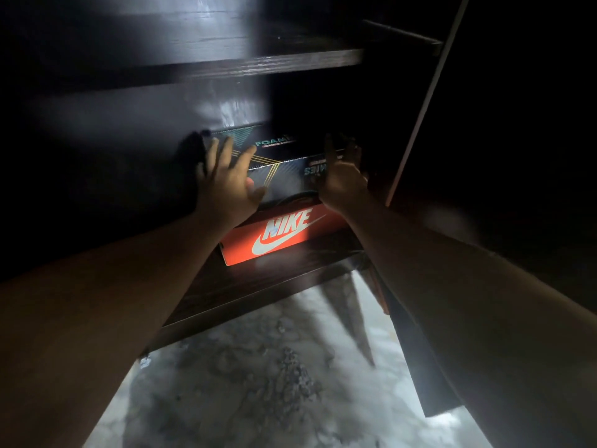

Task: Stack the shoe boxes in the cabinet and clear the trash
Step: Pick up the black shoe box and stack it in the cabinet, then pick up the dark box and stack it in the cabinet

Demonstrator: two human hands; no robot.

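Note:
An orange Nike shoe box (pixel 284 234) lies on a dark cabinet shelf (pixel 258 286). On top of it sits a dark shoe box (pixel 277 156) with teal lettering and yellow lines. My left hand (pixel 226 182) lies with spread fingers on the dark box's left front corner and top. My right hand (pixel 342 173) is at the box's right end, fingers straight and pointing up; whether it touches the box is unclear in the dark.
Another dark shelf (pixel 258 64) runs above the boxes. The open cabinet door (pixel 429 95) with a pale edge stands at the right. A grey marbled floor (pixel 274 383) shows below the shelf. Most of the cabinet is in deep shadow.

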